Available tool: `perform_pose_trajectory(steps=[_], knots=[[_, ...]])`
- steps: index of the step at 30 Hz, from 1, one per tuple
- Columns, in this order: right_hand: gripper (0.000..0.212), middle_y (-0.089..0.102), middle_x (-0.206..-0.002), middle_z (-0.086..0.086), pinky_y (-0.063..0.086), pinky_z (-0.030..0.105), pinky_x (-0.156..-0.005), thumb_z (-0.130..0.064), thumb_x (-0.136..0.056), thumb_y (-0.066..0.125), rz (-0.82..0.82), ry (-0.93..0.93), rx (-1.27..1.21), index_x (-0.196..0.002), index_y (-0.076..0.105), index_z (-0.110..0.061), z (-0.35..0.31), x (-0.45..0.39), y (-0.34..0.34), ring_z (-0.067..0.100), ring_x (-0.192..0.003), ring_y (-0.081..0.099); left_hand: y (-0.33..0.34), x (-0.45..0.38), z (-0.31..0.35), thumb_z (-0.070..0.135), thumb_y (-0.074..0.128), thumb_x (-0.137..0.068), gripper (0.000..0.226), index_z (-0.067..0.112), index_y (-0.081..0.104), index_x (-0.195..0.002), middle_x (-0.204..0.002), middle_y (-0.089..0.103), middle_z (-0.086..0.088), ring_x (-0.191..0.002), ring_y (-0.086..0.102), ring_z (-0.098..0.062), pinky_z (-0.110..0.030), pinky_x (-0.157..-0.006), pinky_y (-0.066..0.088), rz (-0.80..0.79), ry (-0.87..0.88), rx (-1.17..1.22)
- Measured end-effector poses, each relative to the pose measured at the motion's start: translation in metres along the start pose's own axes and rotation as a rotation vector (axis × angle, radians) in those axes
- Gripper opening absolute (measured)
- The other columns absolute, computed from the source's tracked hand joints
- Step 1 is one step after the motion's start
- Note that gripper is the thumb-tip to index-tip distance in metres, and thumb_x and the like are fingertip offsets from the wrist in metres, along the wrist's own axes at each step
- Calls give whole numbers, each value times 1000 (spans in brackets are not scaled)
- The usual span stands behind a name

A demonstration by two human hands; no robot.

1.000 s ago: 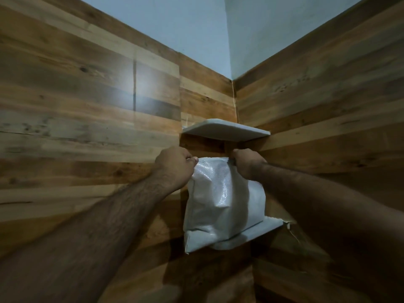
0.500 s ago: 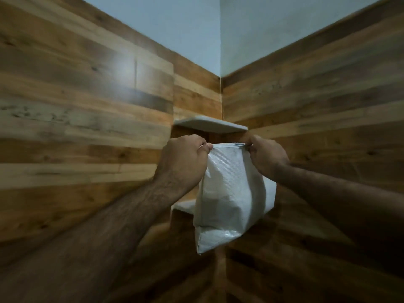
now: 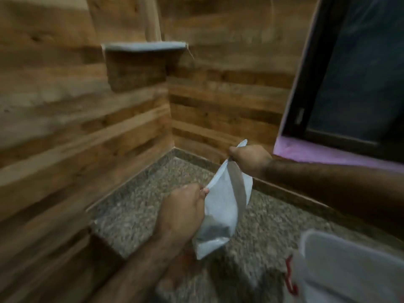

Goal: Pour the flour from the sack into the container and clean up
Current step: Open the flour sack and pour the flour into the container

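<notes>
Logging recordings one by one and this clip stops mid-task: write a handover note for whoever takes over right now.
Left hand: grip shut on the sack's near top corner.
Right hand: grip shut on the far top corner.
The white sack hangs in the air between them above the speckled counter, tilted, not resting on anything.
The translucent container sits at the lower right, red latch showing; whether a lid is on is unclear.
Done: sack brought over the counter.
Left: pour the flour into the container, then clean up.

Home kitchen corner: granite counter [image 3: 140, 206], wood-look wall tiles [image 3: 218, 101], window [image 3: 349, 84].
</notes>
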State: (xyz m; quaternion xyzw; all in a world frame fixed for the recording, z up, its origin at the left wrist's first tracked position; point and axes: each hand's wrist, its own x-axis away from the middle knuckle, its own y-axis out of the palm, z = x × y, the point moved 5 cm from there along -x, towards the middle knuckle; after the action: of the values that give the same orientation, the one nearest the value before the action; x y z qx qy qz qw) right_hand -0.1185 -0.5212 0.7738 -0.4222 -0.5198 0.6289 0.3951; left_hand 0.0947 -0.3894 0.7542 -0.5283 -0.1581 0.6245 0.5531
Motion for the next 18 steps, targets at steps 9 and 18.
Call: perform_pose_trajectory(steps=[9, 18], knots=[[31, 74, -112, 6, 48, 36, -61, -17, -106, 48, -245, -215, 246, -136, 55, -19, -9, 92, 116, 30, -97, 73, 117, 140, -1, 44, 46, -108, 35, 23, 68, -91, -79, 74, 0, -71, 74, -26, -34, -58, 53, -214, -58, -117], [33, 77, -109, 8, 48, 34, -55, -18, -106, 47, -157, -179, 60, -136, 59, -26, -26, 129, 121, 31, -87, 73, 107, 184, -9, 51, 72, -96, 30, 24, 73, -109, -78, 67, 11, -72, 67, -16, -36, -65, 58, -240, -243, 163]])
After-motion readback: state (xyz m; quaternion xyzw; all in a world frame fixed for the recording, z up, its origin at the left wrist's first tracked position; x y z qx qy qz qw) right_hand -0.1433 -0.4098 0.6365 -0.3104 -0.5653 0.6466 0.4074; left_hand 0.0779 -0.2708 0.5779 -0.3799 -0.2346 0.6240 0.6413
